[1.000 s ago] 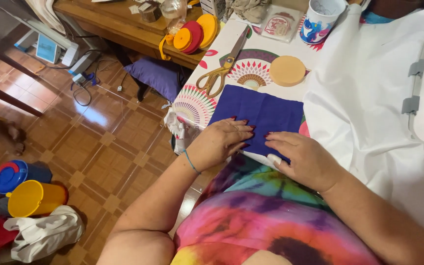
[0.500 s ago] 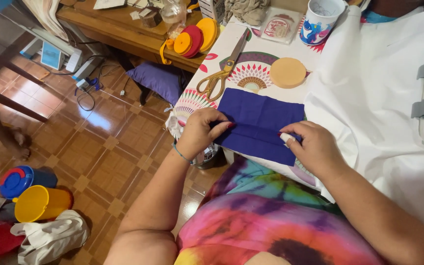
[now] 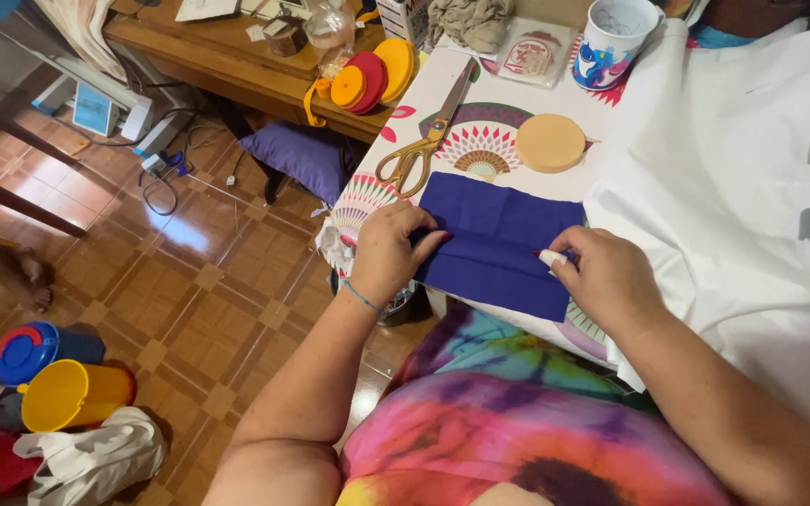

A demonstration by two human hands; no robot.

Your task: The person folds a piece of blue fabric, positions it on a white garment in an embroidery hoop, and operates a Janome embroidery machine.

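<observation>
Fabric, a dark blue rectangle of cloth [image 3: 499, 239], lies flat on the counter [image 3: 508, 103] at its near edge, just in front of the person's tie-dyed shirt [image 3: 517, 422]; a faint crease runs across it from one hand to the other; the left hand [image 3: 391, 253] rests on the cloth's left edge with its fingers curled and pressing down at the crease, a thin blue bracelet [image 3: 360, 296] on the wrist; the right hand [image 3: 607, 276] lies on the cloth's right edge, fingers bent and pinching the fabric there, one fingertip wrapped in something white; whether it is a bandage or a thimble cannot be told. The counter carries a patterned covering with fan-shaped motifs; gold-handled scissors [image 3: 424, 145] lie closed just beyond the cloth's far left corner, blades pointing away from the person; a round tan disc [image 3: 550, 142] sits near the cloth's far right corner, apart from it; a printed mug [image 3: 614, 33] stands further back; a large white sheet of fabric [image 3: 733, 187] spreads over the right side of the counter, its edge just beside the blue cloth. Stacked round reels in orange, red and yellow [image 3: 372, 75] rest at the counter's far left edge; below, on the tiled floor [image 3: 171, 281], sit a purple cushion [image 3: 307, 155] and a yellow pot [image 3: 72, 394].
</observation>
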